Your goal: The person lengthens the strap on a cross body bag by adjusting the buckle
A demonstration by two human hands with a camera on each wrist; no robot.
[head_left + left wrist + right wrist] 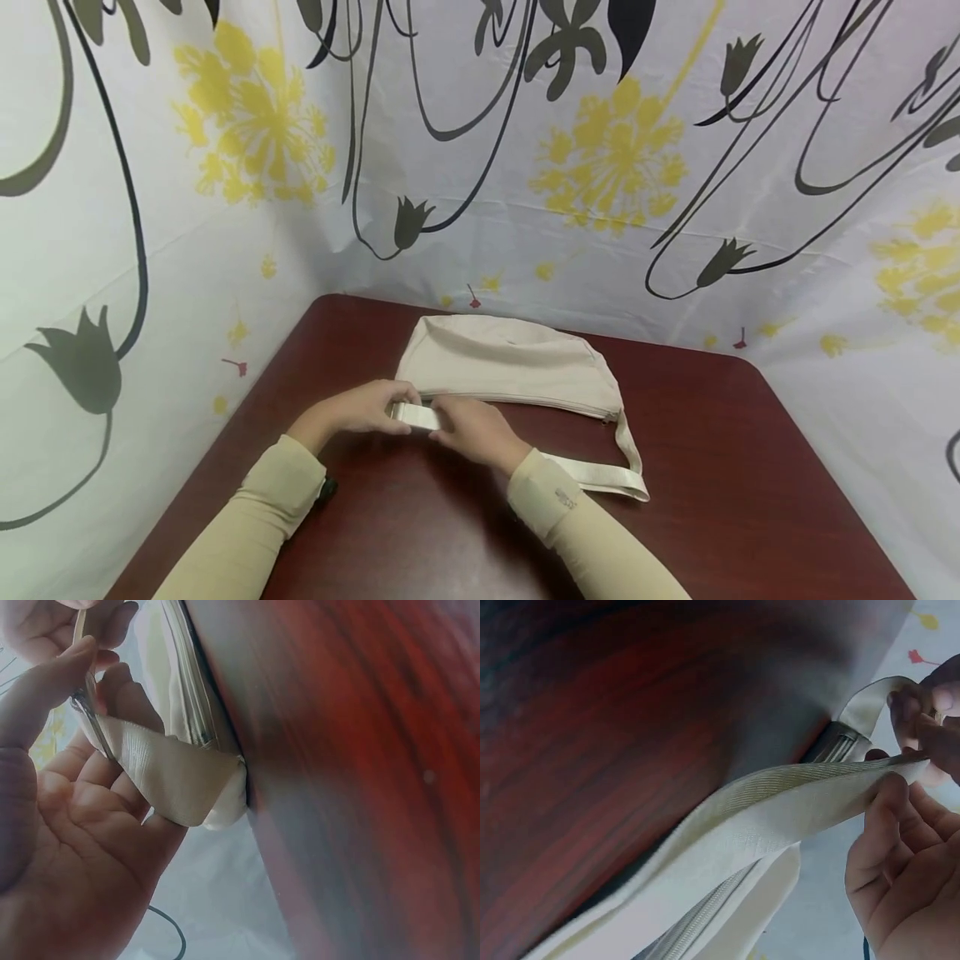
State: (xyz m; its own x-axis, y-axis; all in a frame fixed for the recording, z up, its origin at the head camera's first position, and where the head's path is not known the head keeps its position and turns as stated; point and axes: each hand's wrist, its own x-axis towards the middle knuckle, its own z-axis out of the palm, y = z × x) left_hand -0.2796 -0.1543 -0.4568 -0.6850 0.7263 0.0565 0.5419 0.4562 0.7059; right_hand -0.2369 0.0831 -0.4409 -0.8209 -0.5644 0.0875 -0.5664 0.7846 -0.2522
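A cream shoulder bag (517,362) lies flat on the dark red table, its zipper edge facing me. My left hand (369,407) pinches the bag's webbing strap (420,416) at a thin metal buckle (96,729), thumb on one side and fingers on the other. Just to the right, my right hand (478,429) pinches the same strap between thumb and fingertips. In the right wrist view the doubled strap (727,832) runs from the right fingers along the zipper (705,919). Fingers partly cover the buckle.
The strap's far loop (600,475) trails beyond my right forearm to the bag's right end. The wooden table (720,467) has rounded back corners. White cloth walls (465,167) with a flower print stand close behind and at both sides.
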